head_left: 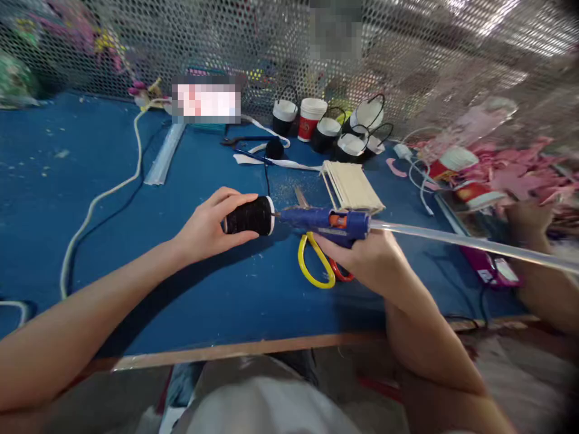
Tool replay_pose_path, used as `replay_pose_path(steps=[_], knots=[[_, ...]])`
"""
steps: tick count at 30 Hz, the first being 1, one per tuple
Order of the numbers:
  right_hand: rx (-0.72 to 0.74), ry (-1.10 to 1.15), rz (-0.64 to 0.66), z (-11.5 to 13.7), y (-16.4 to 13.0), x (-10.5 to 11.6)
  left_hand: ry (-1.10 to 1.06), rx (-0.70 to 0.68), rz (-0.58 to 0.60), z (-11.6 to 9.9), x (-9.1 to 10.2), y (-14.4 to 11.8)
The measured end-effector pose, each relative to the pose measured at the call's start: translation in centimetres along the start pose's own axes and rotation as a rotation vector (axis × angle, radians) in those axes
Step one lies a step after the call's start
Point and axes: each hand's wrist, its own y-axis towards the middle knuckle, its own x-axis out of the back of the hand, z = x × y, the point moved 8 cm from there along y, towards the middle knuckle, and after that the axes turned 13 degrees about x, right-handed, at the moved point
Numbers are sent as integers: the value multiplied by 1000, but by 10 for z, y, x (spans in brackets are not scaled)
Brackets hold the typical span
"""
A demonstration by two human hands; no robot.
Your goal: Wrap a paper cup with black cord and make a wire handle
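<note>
Your left hand (pixel 212 226) grips the cup (pixel 250 216); right hand (pixel 362 256) clasps the glue gun (pixel 328 221), nozzle at the rim. Fingers close: burn risk.

The left hand (pixel 208 226) grips a black paper cup (pixel 249 216) on its side above the blue table (pixel 90 181). The right hand (pixel 366 259) holds a blue glue gun (pixel 328 221), its nozzle touching the cup's white rim; a clear glue stick (pixel 470 244) juts out to the right. Yellow-handled scissors (pixel 314 262) lie just beneath the gun. Farther back sit a stack of wooden sticks (pixel 353 187) and several handled black cups (pixel 344 129).
</note>
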Motion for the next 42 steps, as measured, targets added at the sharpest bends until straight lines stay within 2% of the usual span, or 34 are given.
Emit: replay_pose_path(steps=[5, 7, 13, 19, 24, 35, 42], knots=[[145, -92, 86, 6, 3, -2, 11, -16, -5, -2, 0, -1], [154, -104, 109, 6, 2, -4, 21, -22, -10, -3, 0, -1], [-54, 54, 74, -8, -2, -7, 40, -64, -24, -7, 1, -3], [-100, 107, 46, -12, -2, -6, 36, -85, -23, -8, 0, -3], [-101, 135, 72, -12, -1, -8, 43, -101, -27, -9, 0, -3], [-274, 234, 80, -26, -7, -20, 81, -187, -8, -18, -5, -9], [-238, 233, 87, -22, -7, -17, 90, -188, -21, -18, -4, -8]])
